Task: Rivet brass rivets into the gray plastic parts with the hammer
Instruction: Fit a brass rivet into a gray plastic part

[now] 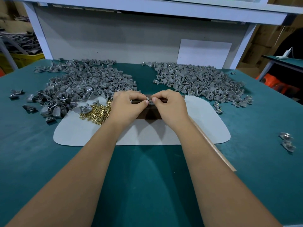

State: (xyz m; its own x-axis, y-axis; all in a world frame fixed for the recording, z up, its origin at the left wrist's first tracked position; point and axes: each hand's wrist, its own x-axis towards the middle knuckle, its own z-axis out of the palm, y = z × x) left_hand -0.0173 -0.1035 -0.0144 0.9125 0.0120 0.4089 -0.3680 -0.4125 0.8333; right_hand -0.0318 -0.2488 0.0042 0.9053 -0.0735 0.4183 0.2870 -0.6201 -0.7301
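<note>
My left hand (127, 106) and my right hand (169, 106) meet over a dark brown block (150, 113) on a pale grey mat (205, 122). Between the fingertips of both hands sits one small gray plastic part (149, 101), pinched from each side. Whether a rivet is in it is too small to tell. A heap of brass rivets (96, 113) lies on the mat just left of my left hand. The hammer's wooden handle (213, 145) runs along the mat's right side, partly hidden under my right forearm; its head is hidden.
A large pile of gray parts (82, 84) covers the table's back left, and a second pile with brass showing (201, 82) fills the back right. Stray parts (287, 142) lie at the right and far left edges. A white backboard and shelf stand behind the green table (147, 169).
</note>
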